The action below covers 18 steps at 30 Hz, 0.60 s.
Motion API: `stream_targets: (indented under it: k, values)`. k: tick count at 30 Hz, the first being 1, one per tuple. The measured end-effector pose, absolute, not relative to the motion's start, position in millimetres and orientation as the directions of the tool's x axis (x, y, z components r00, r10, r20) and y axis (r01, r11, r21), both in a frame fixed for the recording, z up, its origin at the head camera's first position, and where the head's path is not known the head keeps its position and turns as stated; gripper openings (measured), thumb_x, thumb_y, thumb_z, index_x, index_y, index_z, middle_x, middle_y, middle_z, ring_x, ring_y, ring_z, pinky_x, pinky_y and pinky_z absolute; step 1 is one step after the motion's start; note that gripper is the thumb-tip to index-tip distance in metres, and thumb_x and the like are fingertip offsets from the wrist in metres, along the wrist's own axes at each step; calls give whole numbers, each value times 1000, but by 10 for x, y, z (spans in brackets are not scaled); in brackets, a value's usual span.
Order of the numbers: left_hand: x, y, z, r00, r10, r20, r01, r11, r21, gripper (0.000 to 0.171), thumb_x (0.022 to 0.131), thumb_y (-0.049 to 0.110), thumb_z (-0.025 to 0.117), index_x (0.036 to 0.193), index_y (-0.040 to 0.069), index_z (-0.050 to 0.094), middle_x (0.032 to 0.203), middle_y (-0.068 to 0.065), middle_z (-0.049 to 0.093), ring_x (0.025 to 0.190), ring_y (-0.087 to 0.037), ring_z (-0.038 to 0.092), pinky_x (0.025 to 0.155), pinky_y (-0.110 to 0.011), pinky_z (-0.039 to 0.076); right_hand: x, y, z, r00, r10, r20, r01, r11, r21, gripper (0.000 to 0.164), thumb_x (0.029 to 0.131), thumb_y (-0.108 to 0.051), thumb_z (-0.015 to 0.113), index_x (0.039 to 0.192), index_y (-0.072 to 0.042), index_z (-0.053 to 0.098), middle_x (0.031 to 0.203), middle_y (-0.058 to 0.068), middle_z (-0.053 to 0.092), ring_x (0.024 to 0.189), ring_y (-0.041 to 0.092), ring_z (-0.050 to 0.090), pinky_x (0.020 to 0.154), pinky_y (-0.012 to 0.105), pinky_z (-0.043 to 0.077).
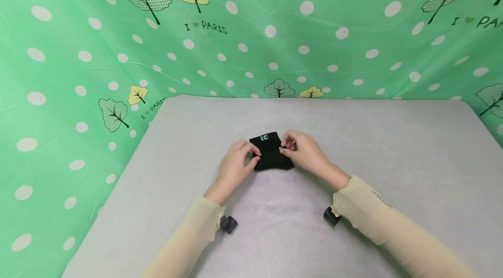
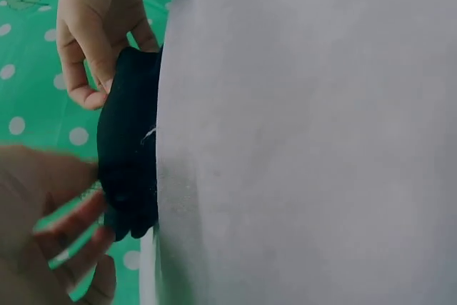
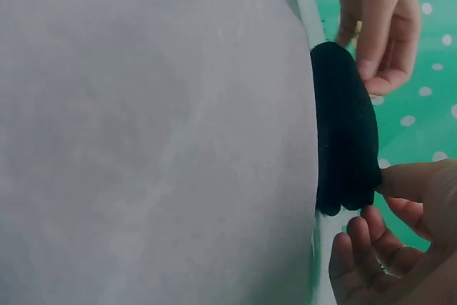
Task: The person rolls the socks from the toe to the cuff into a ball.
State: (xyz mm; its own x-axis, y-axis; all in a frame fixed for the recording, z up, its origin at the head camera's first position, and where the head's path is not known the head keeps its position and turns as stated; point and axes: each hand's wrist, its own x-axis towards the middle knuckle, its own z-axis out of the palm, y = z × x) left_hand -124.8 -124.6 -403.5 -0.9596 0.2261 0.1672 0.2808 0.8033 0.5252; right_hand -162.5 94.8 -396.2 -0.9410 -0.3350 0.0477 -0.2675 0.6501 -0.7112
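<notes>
A black folded cloth piece (image 1: 273, 160) lies near the middle of the table, its upper flap carrying a small patch with pale "LC" letters (image 1: 264, 137). What kind of garment or accessory it is, I cannot tell. My left hand (image 1: 234, 164) pinches the cloth's left edge with thumb and index finger. At the right edge, my right hand (image 1: 308, 151) pinches the fabric near the fold, and a small pale spot shows at its fingertips. In the right wrist view the cloth (image 3: 346, 130) looks thick and layered, with rounded ends beside the right hand (image 3: 418, 230).
The grey table (image 1: 188, 138) spreads around the cloth on all sides. A green dotted curtain (image 1: 243, 29) with tree prints hangs behind and to the left. Dark wrist-worn devices (image 1: 229, 224) stick out from both sleeves above the table.
</notes>
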Motion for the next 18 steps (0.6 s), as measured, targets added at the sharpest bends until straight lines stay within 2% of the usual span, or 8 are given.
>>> stream_targets:
  k: [3, 6, 11, 15, 18]
  values:
    - [-1220, -1252, -4050, -943, 276, 185, 332, 791, 513, 23, 85, 22, 79, 103, 17, 66, 111, -2, 65, 107, -26, 58, 97, -43, 48, -1617, 961, -3969, -938, -339, 69, -286, 647, -707, 6, 90, -12, 73, 87, -12, 67, 91, 6, 63, 83, 18, 60, 77, 31, 48]
    - [-1214, -1255, -4058, -946, 281, 161, 323, 788, 524, 30, 82, 21, 82, 107, 16, 65, 114, -2, 65, 111, -26, 59, 100, -43, 47, -1595, 988, -3966, -932, -351, 90, -308, 637, -706, 3, 90, -14, 73, 90, -12, 72, 96, 7, 64, 87, 21, 60, 79, 35, 48]
    - [-1241, -1260, -4064, -965, 241, 106, 258, 785, 563, 27, 86, 20, 79, 110, 16, 68, 118, -3, 68, 116, -23, 62, 104, -41, 47, -1554, 1039, -3975, -903, -411, 123, -376, 623, -685, 22, 85, -22, 79, 102, -9, 74, 108, 7, 65, 99, 24, 63, 88, 41, 52]
    - [-1268, -1271, -4052, -973, 213, 86, 223, 783, 581, 25, 88, 23, 77, 111, 16, 70, 116, -3, 72, 115, -23, 64, 104, -41, 48, -1539, 1043, -3980, -876, -461, 139, -443, 659, -608, 38, 80, -26, 84, 111, -7, 71, 119, 7, 66, 114, 27, 62, 100, 46, 50]
    - [-1302, -1280, -4046, -974, 207, 94, 222, 783, 581, 24, 89, 24, 75, 111, 16, 70, 112, -4, 74, 111, -23, 67, 101, -41, 50, -1543, 1012, -3974, -870, -477, 123, -459, 696, -552, 47, 78, -28, 86, 116, -6, 69, 123, 9, 68, 119, 28, 62, 104, 46, 48]
